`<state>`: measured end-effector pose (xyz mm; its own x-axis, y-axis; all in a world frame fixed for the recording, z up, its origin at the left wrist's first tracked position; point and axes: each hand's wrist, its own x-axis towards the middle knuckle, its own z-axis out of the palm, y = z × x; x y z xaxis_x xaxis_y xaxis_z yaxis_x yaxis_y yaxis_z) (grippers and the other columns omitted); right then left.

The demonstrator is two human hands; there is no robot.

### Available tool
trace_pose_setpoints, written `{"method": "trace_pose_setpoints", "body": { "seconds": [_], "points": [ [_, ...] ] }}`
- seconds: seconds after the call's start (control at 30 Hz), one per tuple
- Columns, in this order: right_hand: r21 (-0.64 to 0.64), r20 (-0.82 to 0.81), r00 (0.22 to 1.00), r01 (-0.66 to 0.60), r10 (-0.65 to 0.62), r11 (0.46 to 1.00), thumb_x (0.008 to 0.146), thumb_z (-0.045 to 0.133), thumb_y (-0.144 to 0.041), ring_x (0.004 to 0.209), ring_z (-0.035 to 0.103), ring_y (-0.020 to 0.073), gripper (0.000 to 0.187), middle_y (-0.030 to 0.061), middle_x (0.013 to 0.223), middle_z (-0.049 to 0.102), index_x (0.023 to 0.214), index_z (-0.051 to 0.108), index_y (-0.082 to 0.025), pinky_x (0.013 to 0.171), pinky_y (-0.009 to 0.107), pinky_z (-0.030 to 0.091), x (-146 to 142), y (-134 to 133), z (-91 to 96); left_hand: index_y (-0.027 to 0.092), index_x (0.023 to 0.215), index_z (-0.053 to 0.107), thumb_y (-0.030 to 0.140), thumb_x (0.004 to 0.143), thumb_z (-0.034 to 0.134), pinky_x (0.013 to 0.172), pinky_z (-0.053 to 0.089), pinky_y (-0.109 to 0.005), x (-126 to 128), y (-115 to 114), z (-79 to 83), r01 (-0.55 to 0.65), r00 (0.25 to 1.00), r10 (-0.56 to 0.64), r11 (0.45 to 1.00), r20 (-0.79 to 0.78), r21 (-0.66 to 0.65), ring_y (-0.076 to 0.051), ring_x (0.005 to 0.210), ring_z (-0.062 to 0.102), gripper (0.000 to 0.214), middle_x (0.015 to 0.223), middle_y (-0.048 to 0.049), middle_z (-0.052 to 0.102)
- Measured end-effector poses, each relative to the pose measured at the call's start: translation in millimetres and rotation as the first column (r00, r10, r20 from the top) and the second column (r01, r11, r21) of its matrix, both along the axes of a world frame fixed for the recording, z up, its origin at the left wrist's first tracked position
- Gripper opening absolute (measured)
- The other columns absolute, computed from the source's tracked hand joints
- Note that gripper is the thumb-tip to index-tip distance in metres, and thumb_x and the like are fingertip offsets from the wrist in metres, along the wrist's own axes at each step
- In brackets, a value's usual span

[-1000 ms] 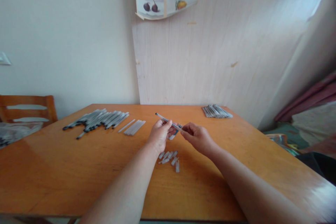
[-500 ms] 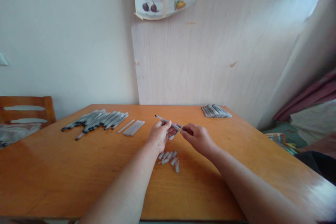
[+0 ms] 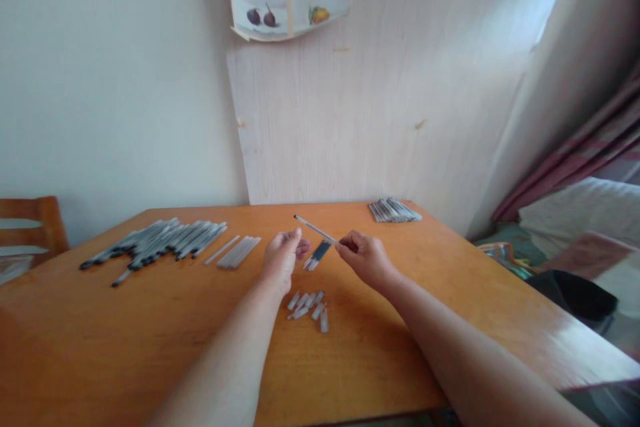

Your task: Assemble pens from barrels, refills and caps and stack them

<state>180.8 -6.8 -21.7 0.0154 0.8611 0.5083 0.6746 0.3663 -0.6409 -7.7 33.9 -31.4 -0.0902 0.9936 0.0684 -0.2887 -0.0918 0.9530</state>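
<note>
My right hand (image 3: 364, 255) pinches one end of a thin clear pen (image 3: 315, 229) with a black tip at its far end. The pen slants up and to the left above the table. Beside it, my left hand (image 3: 284, 255) is open, its fingers apart and holding nothing. On the table between my hands lies a small bundle of dark pen refills (image 3: 320, 252) with pale ends. Nearer to me several short clear pen caps (image 3: 306, 304) lie scattered.
Left on the wooden table (image 3: 165, 340) is a pile of black-ended pens (image 3: 157, 240). Next to it lie several clear empty tubes (image 3: 239, 251). A stack of pens (image 3: 395, 210) sits at the back right. A wooden chair (image 3: 35, 227) stands at the left.
My left hand has let go of the pen and moved left, its fingers opening. My right hand still holds the pen. The view has swung to the right.
</note>
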Motion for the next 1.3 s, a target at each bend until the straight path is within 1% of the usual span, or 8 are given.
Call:
{"method": "trace_pose_setpoints", "body": {
  "seconds": [0.1,0.17,0.27,0.37,0.5,0.83,1.1,1.3],
  "points": [
    [-0.001,-0.001,0.999,0.054,-0.054,0.999,0.081,0.057,-0.038,0.055,0.049,0.0108,0.024,0.0003,0.061,0.061,0.069,0.06,-0.018,0.052,0.022,0.032,7,7,-3.0,0.015,0.085,0.056,0.047,0.077,0.062,0.059,0.048,-0.025,-11,12,-7.5,-0.177,0.956,0.198,0.978,-0.217,0.114,-0.015,0.06,0.063,0.033,0.07,-0.0048,0.067],
    [0.006,-0.008,0.996,0.085,-0.085,0.996,0.079,0.057,-0.036,0.055,0.05,0.011,0.021,0.0003,0.061,0.061,0.069,0.061,-0.017,0.052,0.022,0.031,12,11,-6.0,0.015,0.081,0.057,0.049,0.078,0.057,0.057,0.047,-0.026,-18,21,-14.4,-0.236,0.898,0.285,0.955,-0.336,0.181,-0.015,0.056,0.06,0.034,0.064,-0.0034,0.064],
    [0.001,-0.025,0.99,0.141,-0.141,0.99,0.078,0.057,-0.033,0.057,0.051,0.0115,0.019,0.0008,0.062,0.062,0.07,0.062,-0.017,0.052,0.022,0.031,19,18,-9.2,0.017,0.078,0.058,0.051,0.079,0.051,0.055,0.044,-0.027,-27,31,-25.1,-0.243,0.795,0.33,0.942,-0.509,0.23,-0.016,0.054,0.058,0.035,0.061,-0.0035,0.063],
    [-0.023,-0.035,0.979,0.198,-0.199,0.98,0.077,0.057,-0.032,0.058,0.052,0.012,0.018,0.0015,0.063,0.063,0.07,0.063,-0.017,0.053,0.022,0.032,27,23,-10.5,0.018,0.076,0.059,0.05,0.081,0.049,0.058,0.042,-0.028,-33,37,-32.1,-0.254,0.696,0.357,0.934,-0.623,0.252,-0.018,0.059,0.06,0.034,0.064,-0.0038,0.065],
    [-0.035,-0.037,0.957,0.287,-0.289,0.957,0.077,0.056,-0.034,0.06,0.054,0.0132,0.019,0.0019,0.064,0.064,0.073,0.064,-0.017,0.055,0.023,0.033,39,28,-13.5,0.019,0.076,0.059,0.05,0.083,0.046,0.059,0.039,-0.028,-34,39,-34.5,-0.234,0.634,0.364,0.931,-0.682,0.28,-0.019,0.061,0.06,0.035,0.062,-0.0024,0.064],
    [-0.139,-0.014,0.889,0.451,-0.457,0.882,0.077,0.055,-0.034,0.067,0.058,0.0161,0.021,0.0042,0.071,0.066,0.079,0.068,-0.017,0.058,0.024,0.036,70,42,-29.7,0.02,0.076,0.06,0.052,0.084,0.044,0.06,0.038,-0.028,-36,43,-36.2,-0.207,0.579,0.355,0.935,-0.734,0.289,-0.02,0.063,0.059,0.037,0.065,-0.0033,0.065],
    [-0.247,0.096,0.828,0.557,-0.552,0.793,0.078,0.055,-0.036,0.075,0.06,0.0182,0.022,0.0078,0.08,0.069,0.082,0.069,-0.019,0.059,0.025,0.037,77,43,-32.2,0.02,0.077,0.062,0.052,0.084,0.042,0.058,0.036,-0.028,-36,46,-37.6,-0.191,0.529,0.36,0.933,-0.769,0.306,-0.021,0.066,0.059,0.039,0.07,-0.0062,0.067],
    [-0.295,0.127,0.802,0.593,-0.584,0.75,0.079,0.054,-0.036,0.075,0.062,0.0198,0.024,0.0099,0.081,0.069,0.081,0.07,-0.018,0.058,0.025,0.038,82,48,-33.3,0.02,0.079,0.062,0.051,0.085,0.04,0.059,0.036,-0.028,-35,45,-37.6,-0.169,0.514,0.345,0.938,-0.785,0.302,-0.021,0.067,0.061,0.039,0.074,-0.0073,0.068]
  ]
}}
